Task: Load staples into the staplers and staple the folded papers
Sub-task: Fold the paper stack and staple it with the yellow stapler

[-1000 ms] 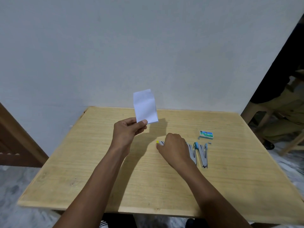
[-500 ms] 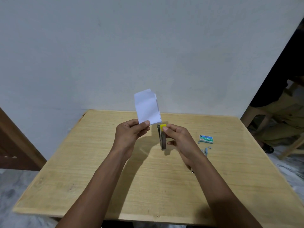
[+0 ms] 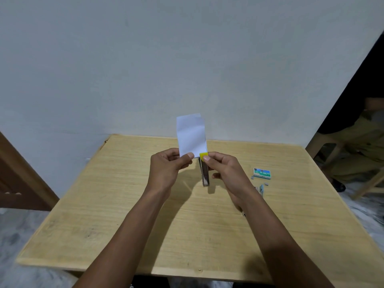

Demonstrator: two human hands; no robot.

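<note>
Head view: both hands are up over the worktop. Left hand pinches the lower edge of the folded paper between thumb and fingers, and the paper stands upright above it. Right hand, just right of the left, pinches the yellow tip of a stapler. The metal body hangs below the thumb. The yellow tip touches the paper's lower right corner; cannot tell if the corner is inside the stapler. On the worktop right of the right hand: box. By the right wrist: blue stapler, mostly hidden by the arm.
</note>
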